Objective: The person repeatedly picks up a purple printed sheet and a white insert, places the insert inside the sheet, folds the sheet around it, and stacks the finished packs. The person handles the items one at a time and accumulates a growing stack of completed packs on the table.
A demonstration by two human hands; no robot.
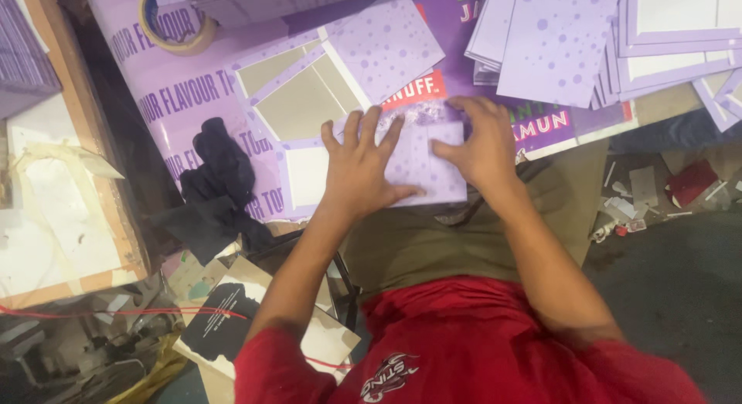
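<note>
Tabletop: lilac card (423,166) lying crosswise.

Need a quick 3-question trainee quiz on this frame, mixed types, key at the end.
1. True or false: both hands press flat on the folded purple dotted card.
2. What lies nearest the left hand? A) black cloth B) tape roll C) red box
3. Fill in: the stack of purple sheets lies beyond the ___ hand.

Key: 1 true. 2 A. 3 right, meaning the right hand.
</note>
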